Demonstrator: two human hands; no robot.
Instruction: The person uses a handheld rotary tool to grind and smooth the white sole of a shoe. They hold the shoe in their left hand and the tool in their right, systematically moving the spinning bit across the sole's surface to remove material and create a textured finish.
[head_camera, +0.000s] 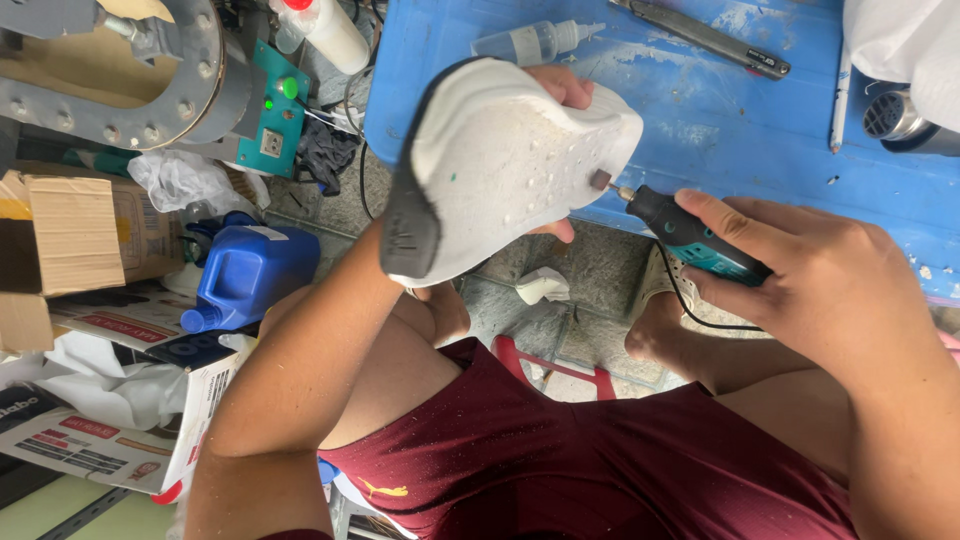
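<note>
My left hand (560, 88) holds a white shoe sole (500, 165) with a black edge, tilted up in front of me; only the fingertips show around its far side. My right hand (810, 270) grips a teal and black rotary tool (690, 238). The tool's small grinding bit (602, 180) touches the right edge of the sole. A thin black cord runs from the tool under my right hand.
A blue workbench (700, 110) lies ahead with a clear squeeze bottle (535, 42), a long dark tool (715, 40) and a pen. At left stand a blue jug (250, 275), cardboard boxes (70, 235) and a grey machine with a green-lit box (272, 110). A red stool (560, 365) stands below.
</note>
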